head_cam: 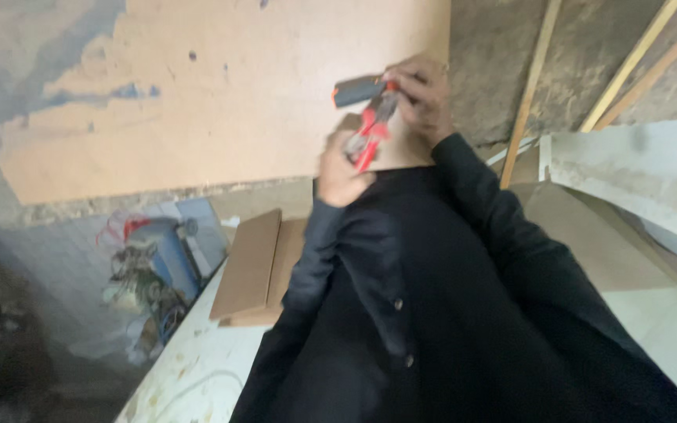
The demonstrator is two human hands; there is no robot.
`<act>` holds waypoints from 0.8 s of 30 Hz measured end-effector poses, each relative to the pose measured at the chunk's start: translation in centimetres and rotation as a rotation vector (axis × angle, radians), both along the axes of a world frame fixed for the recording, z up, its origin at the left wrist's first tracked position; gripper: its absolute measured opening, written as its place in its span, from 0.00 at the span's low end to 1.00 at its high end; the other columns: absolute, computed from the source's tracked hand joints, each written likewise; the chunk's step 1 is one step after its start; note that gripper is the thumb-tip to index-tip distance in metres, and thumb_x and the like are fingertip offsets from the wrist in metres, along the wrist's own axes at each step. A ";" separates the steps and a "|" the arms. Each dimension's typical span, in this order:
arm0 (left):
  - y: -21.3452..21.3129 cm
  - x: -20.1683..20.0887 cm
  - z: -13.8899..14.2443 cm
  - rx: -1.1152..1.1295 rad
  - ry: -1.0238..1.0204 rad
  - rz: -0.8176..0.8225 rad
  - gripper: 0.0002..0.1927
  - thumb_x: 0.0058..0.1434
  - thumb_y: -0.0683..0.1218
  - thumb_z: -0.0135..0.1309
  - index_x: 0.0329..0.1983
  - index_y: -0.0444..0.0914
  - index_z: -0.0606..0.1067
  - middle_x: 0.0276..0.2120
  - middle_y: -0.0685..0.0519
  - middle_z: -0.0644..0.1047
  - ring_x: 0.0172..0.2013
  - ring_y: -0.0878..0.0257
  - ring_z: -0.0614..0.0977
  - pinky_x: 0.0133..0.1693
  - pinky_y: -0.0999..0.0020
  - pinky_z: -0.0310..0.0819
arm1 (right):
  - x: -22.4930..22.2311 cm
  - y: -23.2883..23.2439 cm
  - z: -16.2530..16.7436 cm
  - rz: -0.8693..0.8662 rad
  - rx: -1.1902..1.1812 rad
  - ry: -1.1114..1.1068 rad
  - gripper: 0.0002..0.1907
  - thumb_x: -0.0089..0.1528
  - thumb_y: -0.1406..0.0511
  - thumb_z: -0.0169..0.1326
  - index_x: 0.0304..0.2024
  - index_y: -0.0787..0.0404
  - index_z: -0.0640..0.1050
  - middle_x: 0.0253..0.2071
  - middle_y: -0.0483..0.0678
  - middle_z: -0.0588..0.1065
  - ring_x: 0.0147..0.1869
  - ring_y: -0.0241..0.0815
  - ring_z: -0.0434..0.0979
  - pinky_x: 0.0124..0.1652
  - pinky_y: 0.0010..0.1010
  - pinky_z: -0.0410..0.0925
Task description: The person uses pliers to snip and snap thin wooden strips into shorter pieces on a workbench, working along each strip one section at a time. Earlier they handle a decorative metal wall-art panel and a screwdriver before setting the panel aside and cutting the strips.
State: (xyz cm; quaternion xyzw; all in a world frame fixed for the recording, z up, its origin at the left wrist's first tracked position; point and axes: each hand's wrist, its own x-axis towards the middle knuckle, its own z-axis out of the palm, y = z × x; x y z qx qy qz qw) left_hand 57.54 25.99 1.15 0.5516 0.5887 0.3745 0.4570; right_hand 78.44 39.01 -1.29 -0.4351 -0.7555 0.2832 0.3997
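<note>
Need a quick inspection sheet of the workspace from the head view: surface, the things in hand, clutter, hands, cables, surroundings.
Surface: white, stained worktop, partly hidden by the dark sleeves.
Things in hand: red and grey hand tool, blurred, its exact kind unclear; held in front of a large brown board.
Clutter: flat brown board pieces stacked on the worktop.
Hands: left hand grips the tool's lower end; right hand grips its upper grey part.
Cables: nothing seen for certain; a blurred tangle of blue and red objects lies below left.
Surroundings: wooden strips lean on a rough wall; pale panel at right.
</note>
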 end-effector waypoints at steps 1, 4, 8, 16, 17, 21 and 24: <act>0.2 -0.7 -0.2 -0.077 0.052 0.101 0.24 0.45 0.37 0.61 0.48 0.33 0.73 0.31 0.51 0.79 0.30 0.63 0.82 0.33 0.67 0.75 | 0.2 0.1 0.1 0.001 -0.014 0.019 0.15 0.58 0.73 0.66 0.47 0.60 0.82 0.47 0.46 0.80 0.53 0.48 0.79 0.52 0.38 0.72; 0.3 -2.3 -1.0 -0.193 -0.345 0.716 0.27 0.45 0.36 0.60 0.51 0.33 0.71 0.29 0.52 0.77 0.26 0.66 0.79 0.27 0.69 0.73 | -0.1 -0.3 -0.2 0.022 -0.074 0.084 0.13 0.60 0.71 0.68 0.47 0.62 0.82 0.47 0.48 0.79 0.51 0.47 0.79 0.49 0.37 0.72; 0.5 0.0 -1.8 -0.182 -0.507 0.645 0.31 0.43 0.35 0.57 0.53 0.32 0.68 0.29 0.53 0.74 0.25 0.66 0.76 0.25 0.67 0.72 | 0.4 -0.8 -1.9 -0.087 -0.023 0.028 0.07 0.63 0.73 0.63 0.43 0.58 0.83 0.45 0.46 0.80 0.50 0.45 0.80 0.48 0.35 0.73; 2.5 -3.3 -1.3 -0.481 -0.496 0.737 0.29 0.51 0.36 0.53 0.57 0.33 0.63 0.27 0.51 0.70 0.15 0.65 0.69 0.15 0.69 0.64 | 0.4 -0.7 -1.1 -0.081 -0.035 -0.037 0.11 0.65 0.64 0.66 0.48 0.61 0.83 0.48 0.46 0.78 0.54 0.47 0.77 0.57 0.41 0.62; 2.9 -4.5 -1.3 -0.463 -0.355 0.662 0.30 0.50 0.36 0.53 0.58 0.34 0.63 0.27 0.50 0.71 0.18 0.64 0.72 0.19 0.68 0.67 | 0.5 -0.4 -0.3 -0.032 0.025 -0.066 0.15 0.63 0.61 0.68 0.49 0.61 0.81 0.49 0.48 0.76 0.56 0.48 0.75 0.58 0.43 0.61; 3.8 -6.0 -0.3 -0.086 0.269 0.346 0.33 0.48 0.35 0.53 0.60 0.35 0.60 0.34 0.44 0.73 0.32 0.51 0.78 0.37 0.57 0.74 | 0.2 -0.1 2.1 0.129 0.113 -0.309 0.28 0.54 0.50 0.68 0.49 0.59 0.79 0.48 0.47 0.72 0.55 0.49 0.72 0.54 0.50 0.59; 5.3 -5.2 0.8 -0.054 0.547 0.172 0.28 0.50 0.38 0.59 0.54 0.36 0.63 0.36 0.41 0.75 0.37 0.44 0.80 0.43 0.52 0.73 | -0.1 -0.9 2.1 0.095 0.104 -0.404 0.27 0.56 0.50 0.68 0.50 0.57 0.78 0.49 0.46 0.72 0.58 0.50 0.71 0.56 0.46 0.60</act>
